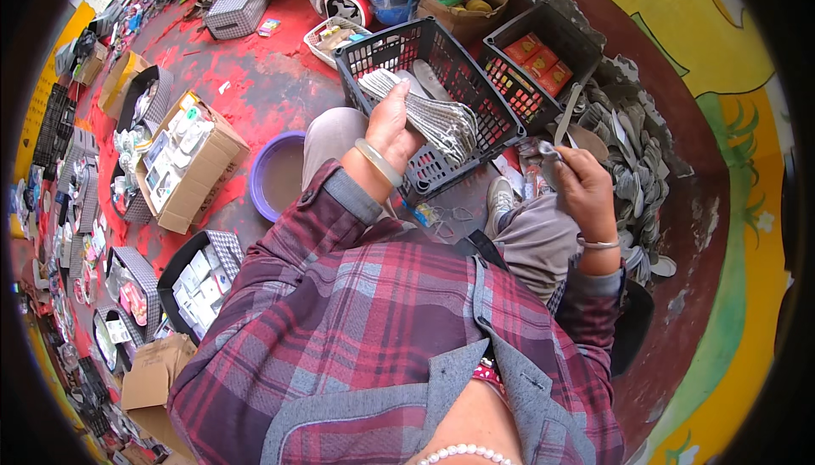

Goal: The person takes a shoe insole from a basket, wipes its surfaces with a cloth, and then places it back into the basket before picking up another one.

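My left hand (390,129) is closed round one end of a thick stack of pale grey insoles (443,125). The stack is held over a black plastic crate (503,122), its layered edges fanned. Another grey insole (431,80) leans inside the crate. Further right, above my knee, my right hand (587,186) is closed with its fingertips pinching a thin grey piece (548,159); most of it is hidden, so its kind is unclear. Beyond that hand, a large heap of grey insoles (635,159) lies against the wall.
A second black crate (509,36) holding red boxes (536,62) stands behind the first. A purple basin (259,178) sits left of my knee. Cardboard boxes (204,172) and checked bins (229,248) of packaged goods line the left. Small rubber bands (443,225) lie near my shoe (501,197).
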The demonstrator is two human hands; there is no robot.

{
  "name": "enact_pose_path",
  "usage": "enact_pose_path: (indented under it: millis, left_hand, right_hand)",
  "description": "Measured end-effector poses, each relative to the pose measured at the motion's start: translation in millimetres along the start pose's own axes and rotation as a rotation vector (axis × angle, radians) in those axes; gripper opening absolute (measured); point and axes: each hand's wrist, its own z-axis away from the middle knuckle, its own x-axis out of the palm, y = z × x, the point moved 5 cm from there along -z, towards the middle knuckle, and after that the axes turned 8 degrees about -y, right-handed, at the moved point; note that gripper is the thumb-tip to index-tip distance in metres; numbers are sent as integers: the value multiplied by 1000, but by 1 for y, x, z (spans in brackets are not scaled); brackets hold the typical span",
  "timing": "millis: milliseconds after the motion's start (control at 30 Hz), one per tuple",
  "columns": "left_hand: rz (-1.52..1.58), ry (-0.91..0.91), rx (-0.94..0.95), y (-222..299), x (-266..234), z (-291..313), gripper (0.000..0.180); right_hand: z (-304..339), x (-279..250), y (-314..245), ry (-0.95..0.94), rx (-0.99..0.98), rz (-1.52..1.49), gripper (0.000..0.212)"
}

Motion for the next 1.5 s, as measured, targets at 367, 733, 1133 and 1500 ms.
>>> enact_pose_path:
  millis: [367,733,1133,1500]
  left_hand:
    - [-56,-214,-231,-33,-24,-28,43]
    - [-3,-519,130,44,27,26,52]
    - [-332,-645,-35,0,28,37,57]
    - [-474,-379,106,-10,21,32,110]
  right_hand:
    - [-33,69,-120,48,-643,114,28]
    - [-10,69,33,-285,134,-614,16]
    - [-40,126,-48,-642,60,-1367,51]
    - [-37,88,-44,-80,131,24,40]
